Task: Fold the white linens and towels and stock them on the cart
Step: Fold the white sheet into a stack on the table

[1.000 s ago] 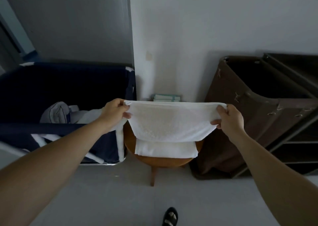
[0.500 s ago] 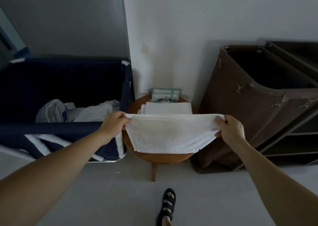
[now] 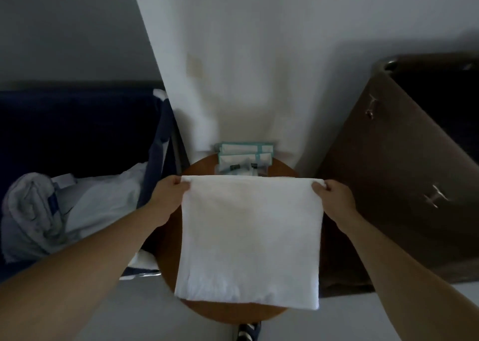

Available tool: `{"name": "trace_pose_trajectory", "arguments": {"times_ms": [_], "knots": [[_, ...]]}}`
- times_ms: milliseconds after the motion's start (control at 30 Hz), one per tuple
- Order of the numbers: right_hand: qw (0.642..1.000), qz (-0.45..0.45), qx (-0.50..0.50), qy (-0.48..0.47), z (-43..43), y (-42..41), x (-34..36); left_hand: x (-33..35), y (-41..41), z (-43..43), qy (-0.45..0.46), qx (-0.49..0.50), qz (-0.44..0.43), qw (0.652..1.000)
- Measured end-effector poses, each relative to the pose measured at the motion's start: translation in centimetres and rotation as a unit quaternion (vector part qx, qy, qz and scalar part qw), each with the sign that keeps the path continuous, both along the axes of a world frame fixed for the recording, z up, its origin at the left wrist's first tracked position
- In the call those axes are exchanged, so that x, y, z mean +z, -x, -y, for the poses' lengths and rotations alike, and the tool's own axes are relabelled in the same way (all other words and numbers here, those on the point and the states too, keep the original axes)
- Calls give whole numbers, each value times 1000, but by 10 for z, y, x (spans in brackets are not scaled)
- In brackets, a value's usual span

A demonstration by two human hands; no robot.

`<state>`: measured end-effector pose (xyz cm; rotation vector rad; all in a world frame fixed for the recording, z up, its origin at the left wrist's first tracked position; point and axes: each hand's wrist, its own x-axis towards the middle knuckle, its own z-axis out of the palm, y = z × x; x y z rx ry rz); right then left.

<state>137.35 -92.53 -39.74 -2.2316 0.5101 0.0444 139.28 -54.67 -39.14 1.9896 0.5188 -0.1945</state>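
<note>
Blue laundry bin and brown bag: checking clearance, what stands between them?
Head view: a round wooden table bearing teal-edged packets, the held white towel spread over it.

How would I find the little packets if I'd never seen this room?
Look at the white wall between the dark blue laundry bin and the brown bag; a round wooden table stands at its foot. At the table's back edge, beyond the white towel, sits a small stack of packets. Only they have blue-green edges.

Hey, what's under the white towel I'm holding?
A round wooden table shows around the edges of the towel, with packets behind it by the wall. Anything lying on the tabletop beneath the towel is covered.
</note>
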Motion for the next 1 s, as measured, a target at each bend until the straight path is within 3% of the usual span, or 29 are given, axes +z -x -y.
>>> {"name": "trace_pose_trajectory", "arguments": {"times_ms": [167, 367, 467, 667, 900, 1000], "knots": [[998, -50, -31, -33, 5, -76, -88, -76, -81, 22, -35, 6, -55, 998], [992, -86, -70, -58, 9, -108, -165, -144, -113, 31, -56, 35, -124, 990], [991, -99, -73, -56, 11, -113, -178, -152, -118, 29, -64, 36, -145, 987], [993, -44, -103, -29, 3, -133, -178, -149, -128, 26, -76, 55, -55, 994], [987, -114, -113, -24, -3, -134, -194, -165, -138, 28, -107, 10, -143, 984], [989, -58, -89, 101, -13, -122, -185, -162, -124, 38, -206, -64, -85, 973]]}}
